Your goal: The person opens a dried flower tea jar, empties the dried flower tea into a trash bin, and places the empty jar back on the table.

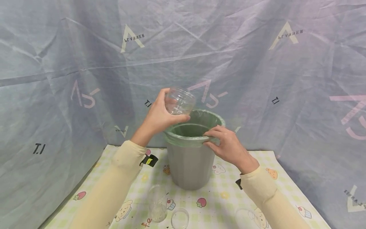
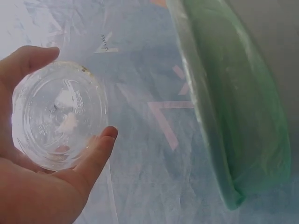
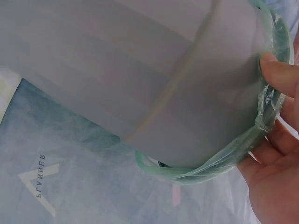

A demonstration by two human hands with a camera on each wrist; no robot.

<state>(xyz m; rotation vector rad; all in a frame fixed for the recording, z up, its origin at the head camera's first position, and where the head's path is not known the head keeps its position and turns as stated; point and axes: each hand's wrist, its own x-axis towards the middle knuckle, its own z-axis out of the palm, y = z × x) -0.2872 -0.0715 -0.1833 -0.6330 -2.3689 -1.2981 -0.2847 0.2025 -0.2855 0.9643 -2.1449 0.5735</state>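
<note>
My left hand (image 1: 158,116) grips a clear plastic jar (image 1: 180,102) between thumb and fingers, tilted above the left side of a grey trash bin (image 1: 190,167). The left wrist view faces the jar's round end (image 2: 60,116), and nothing is seen inside it. A thin green bag (image 1: 186,141) lines the bin and folds over its rim. At the near right of that rim, my right hand (image 1: 227,144) pinches the bag's edge, with the thumb outside and the fingers over the top. The right wrist view has the bunched green film (image 3: 268,105) between thumb and fingers.
Before the bin lie a clear tall container (image 1: 158,206) and a round clear lid or cup (image 1: 180,218). Another faint clear piece (image 1: 244,216) is near the right forearm. A checked cloth (image 1: 223,194) covers the table; grey printed sheeting (image 1: 243,73) hangs behind and on both sides.
</note>
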